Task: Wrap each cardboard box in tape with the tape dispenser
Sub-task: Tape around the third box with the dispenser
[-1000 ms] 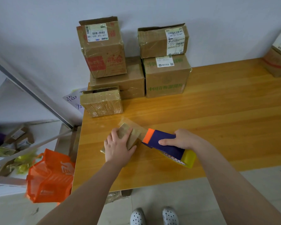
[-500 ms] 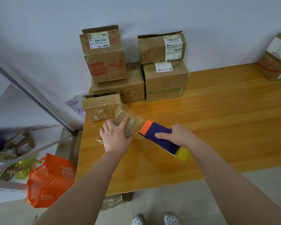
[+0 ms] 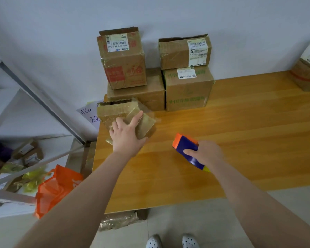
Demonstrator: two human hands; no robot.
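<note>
A small flat cardboard box (image 3: 147, 124) wrapped in clear tape lies at the table's left side, tilted against another taped small box (image 3: 113, 111). My left hand (image 3: 127, 135) lies over it, thumb at its near edge and fingers across its top, holding it. My right hand (image 3: 206, 153) grips the tape dispenser (image 3: 186, 145), a blue body with an orange front end and a yellow rear tip. The dispenser sits low over the wooden table (image 3: 240, 140), apart from the small box, to its right.
Several taped cardboard boxes (image 3: 188, 86) are stacked against the wall at the back left. More boxes (image 3: 308, 68) stand at the far right edge. An orange bag (image 3: 57, 187) and metal shelving (image 3: 34, 97) stand left of the table. A taped box (image 3: 118, 221) lies under the table's front edge.
My left hand has slid the small flat box away from me, up against the other small box. The dispenser has separated from it and moved right with my right hand.
</note>
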